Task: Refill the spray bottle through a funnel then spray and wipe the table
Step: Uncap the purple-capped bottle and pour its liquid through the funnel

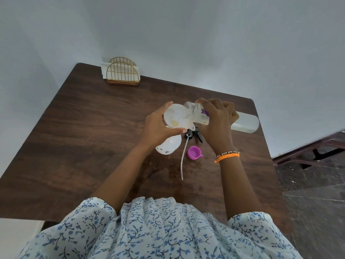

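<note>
A white funnel (177,116) sits in the neck of the clear spray bottle (169,144), which stands on the brown table (84,128). My left hand (158,126) grips the funnel's rim from the left. My right hand (216,120) holds a long clear refill bottle (244,121) tipped on its side, its open mouth (188,110) over the funnel. The black spray head (194,135) with its long white tube (183,159) lies on the table just right of the spray bottle. A purple cap (194,152) rests beside the tube.
A gold wire napkin holder (122,73) with white napkins stands at the table's far left corner against the wall. Dark tiled floor (313,193) and a dark bench frame (308,152) lie to the right of the table.
</note>
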Demonstrator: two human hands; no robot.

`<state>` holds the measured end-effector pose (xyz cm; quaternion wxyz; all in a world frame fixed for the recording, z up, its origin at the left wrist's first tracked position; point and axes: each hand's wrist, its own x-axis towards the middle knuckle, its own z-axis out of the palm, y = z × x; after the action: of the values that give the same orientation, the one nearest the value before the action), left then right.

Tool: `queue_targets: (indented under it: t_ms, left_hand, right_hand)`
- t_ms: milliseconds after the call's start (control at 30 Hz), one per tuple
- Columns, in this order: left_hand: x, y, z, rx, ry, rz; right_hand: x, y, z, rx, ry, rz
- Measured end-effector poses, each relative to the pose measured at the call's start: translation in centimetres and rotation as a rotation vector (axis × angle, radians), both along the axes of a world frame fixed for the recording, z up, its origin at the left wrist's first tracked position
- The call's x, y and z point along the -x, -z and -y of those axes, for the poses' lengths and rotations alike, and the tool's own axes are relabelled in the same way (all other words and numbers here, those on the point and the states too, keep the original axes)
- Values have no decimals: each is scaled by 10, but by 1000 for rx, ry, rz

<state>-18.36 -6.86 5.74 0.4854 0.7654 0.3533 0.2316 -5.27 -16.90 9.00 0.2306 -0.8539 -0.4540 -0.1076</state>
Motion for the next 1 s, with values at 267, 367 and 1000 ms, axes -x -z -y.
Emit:
queue_targets:
  t_ms: [267,367,1000]
  left_hand:
    - [0,-1,0,-3,2,-4]
    - [0,-1,1,-3,-2,-6]
    - [0,3,-1,-1,9,4]
  right_hand:
    - [1,-1,1,1,0,3]
    - [1,-2,2,2,0,2]
    - [1,-6,2,-2,8,-31]
